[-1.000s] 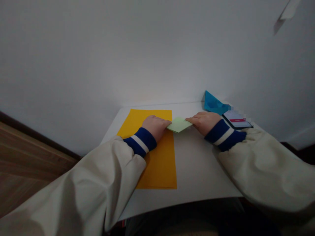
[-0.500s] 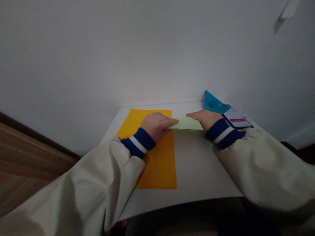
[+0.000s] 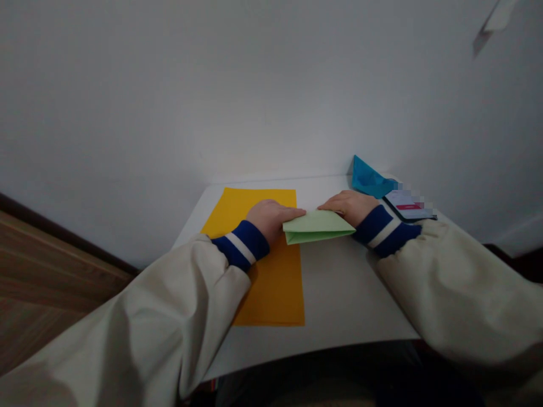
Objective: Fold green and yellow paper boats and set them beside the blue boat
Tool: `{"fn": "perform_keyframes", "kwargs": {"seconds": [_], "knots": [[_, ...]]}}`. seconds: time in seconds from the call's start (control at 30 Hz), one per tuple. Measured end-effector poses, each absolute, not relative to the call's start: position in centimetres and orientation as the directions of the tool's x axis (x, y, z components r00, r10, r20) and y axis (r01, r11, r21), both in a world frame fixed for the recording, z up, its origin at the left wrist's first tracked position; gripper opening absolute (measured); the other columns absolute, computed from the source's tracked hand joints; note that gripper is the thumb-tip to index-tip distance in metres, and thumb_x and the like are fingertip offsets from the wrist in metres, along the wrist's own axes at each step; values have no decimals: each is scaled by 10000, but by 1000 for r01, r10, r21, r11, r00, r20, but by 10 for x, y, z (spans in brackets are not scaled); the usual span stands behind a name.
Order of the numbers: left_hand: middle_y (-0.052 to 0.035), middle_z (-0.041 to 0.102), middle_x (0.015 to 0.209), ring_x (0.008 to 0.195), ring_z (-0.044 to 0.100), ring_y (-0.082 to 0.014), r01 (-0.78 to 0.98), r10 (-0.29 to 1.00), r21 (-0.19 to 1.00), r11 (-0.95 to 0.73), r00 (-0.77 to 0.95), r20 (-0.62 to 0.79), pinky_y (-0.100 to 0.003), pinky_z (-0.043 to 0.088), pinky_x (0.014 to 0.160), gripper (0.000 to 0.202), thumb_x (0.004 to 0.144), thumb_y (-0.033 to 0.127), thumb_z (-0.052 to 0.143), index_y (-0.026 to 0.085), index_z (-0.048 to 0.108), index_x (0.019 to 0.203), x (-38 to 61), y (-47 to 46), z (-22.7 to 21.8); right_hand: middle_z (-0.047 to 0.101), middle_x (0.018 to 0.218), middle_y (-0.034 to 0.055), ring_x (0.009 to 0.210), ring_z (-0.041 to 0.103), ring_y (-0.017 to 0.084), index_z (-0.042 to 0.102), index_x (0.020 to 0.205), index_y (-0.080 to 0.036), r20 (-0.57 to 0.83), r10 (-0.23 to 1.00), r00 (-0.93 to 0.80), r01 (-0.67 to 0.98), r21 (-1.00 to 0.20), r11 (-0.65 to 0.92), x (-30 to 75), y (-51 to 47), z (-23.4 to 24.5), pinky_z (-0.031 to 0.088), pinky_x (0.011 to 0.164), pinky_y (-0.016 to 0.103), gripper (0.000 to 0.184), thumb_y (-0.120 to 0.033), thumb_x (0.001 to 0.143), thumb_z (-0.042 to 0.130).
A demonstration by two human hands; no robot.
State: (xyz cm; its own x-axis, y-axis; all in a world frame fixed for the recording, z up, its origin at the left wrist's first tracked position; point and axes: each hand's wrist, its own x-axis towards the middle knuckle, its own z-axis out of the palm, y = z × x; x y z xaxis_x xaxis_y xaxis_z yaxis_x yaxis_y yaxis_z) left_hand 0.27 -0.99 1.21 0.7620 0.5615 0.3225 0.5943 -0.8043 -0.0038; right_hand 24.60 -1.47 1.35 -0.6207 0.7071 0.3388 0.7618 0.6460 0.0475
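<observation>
A folded light green paper (image 3: 317,226) lies on the white table (image 3: 339,294), its near flap raised toward me. My left hand (image 3: 271,217) grips its left end, fingers curled over the top edge. My right hand (image 3: 350,206) holds its right end from behind, fingers closed on the fold. Both wrists show blue cuffs with a white stripe below cream sleeves. A sheet of yellow paper (image 3: 271,282) lies flat under my left hand and wrist.
A blue folded paper shape (image 3: 368,180) stands at the table's far right by the white wall. A phone (image 3: 408,206) with a lit screen lies just right of my right wrist. Wooden flooring (image 3: 42,271) shows at the left.
The green paper has gone from a small flat piece between my fingertips to a wider folded strip, and its near edge now lifts toward me. Both hands stayed in place.
</observation>
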Motion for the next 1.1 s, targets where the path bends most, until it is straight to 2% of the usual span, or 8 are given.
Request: {"fn": "perform_keyframes", "kwargs": {"seconds": [0.17, 0.33, 0.57, 0.77, 0.87, 0.93, 0.97, 1.1], "knots": [[-38, 670, 1082, 895, 651, -172, 605, 568, -25, -795, 759, 317, -309, 450, 769, 357, 821, 150, 506, 196, 575, 1169, 4, -14, 18, 681, 1038, 43, 921, 601, 209, 647, 1070, -251, 290, 712, -639, 763, 130, 633, 247, -13, 17, 473, 790, 347, 305, -156, 814, 511], [-39, 687, 1039, 875, 652, -178, 650, 607, -51, -758, 732, 310, -322, 421, 721, 325, 822, 152, 500, 209, 594, 1127, 4, -14, 18, 676, 1062, 28, 968, 597, 199, 647, 1052, -237, 316, 708, -631, 760, 67, 647, 247, -13, 16, 463, 852, 350, 301, -142, 801, 512], [-51, 712, 813, 758, 650, -211, 806, 728, -232, -545, 592, 347, -369, 369, 698, 197, 815, 151, 490, 217, 643, 920, 6, -21, 22, 630, 1159, 67, 1046, 566, 200, 583, 1177, -198, 491, 643, -588, 732, -17, 681, 246, -12, 9, 448, 905, 373, 396, -174, 786, 524], [-79, 690, 722, 743, 627, -245, 807, 748, -322, -495, 585, 315, -426, 368, 744, 165, 809, 161, 491, 197, 647, 847, 9, -23, 25, 668, 1091, 61, 982, 596, 190, 637, 1108, -191, 423, 556, -716, 631, 50, 774, 248, -5, 8, 471, 860, 348, 356, -133, 780, 514], [-106, 675, 1006, 932, 598, -269, 746, 665, -291, -598, 666, 340, -454, 373, 833, 270, 794, 180, 509, 194, 620, 1040, 8, -20, 17, 667, 1097, 63, 981, 611, 185, 645, 1096, -193, 347, 549, -761, 605, 72, 793, 248, -2, 7, 478, 864, 345, 372, -97, 768, 499], [-100, 515, 1302, 1134, 508, -266, 655, 584, -229, -720, 751, 308, -449, 351, 935, 400, 790, 189, 506, 205, 547, 1187, 8, -15, 10, 659, 1114, 63, 1006, 609, 176, 642, 1098, -195, 304, 538, -786, 581, 68, 811, 247, 0, 4, 471, 889, 349, 380, -90, 772, 477], [-99, 436, 1375, 1209, 449, -261, 625, 570, -188, -758, 774, 275, -450, 330, 978, 458, 782, 189, 506, 202, 506, 1240, 8, -13, 6, 652, 1129, 66, 1026, 602, 174, 634, 1110, -189, 294, 535, -792, 575, 65, 815, 247, 1, 3, 464, 904, 352, 388, -93, 773, 470], [-124, 369, 1416, 1304, 341, -226, 591, 581, -80, -803, 805, 116, -466, 266, 1054, 590, 763, 142, 459, 125, 364, 1346, 10, -9, 1, 600, 1208, 106, 1099, 564, 191, 575, 1194, -131, 264, 560, -785, 593, 60, 803, 246, 2, -2, 426, 966, 376, 450, -111, 757, 470]]}}
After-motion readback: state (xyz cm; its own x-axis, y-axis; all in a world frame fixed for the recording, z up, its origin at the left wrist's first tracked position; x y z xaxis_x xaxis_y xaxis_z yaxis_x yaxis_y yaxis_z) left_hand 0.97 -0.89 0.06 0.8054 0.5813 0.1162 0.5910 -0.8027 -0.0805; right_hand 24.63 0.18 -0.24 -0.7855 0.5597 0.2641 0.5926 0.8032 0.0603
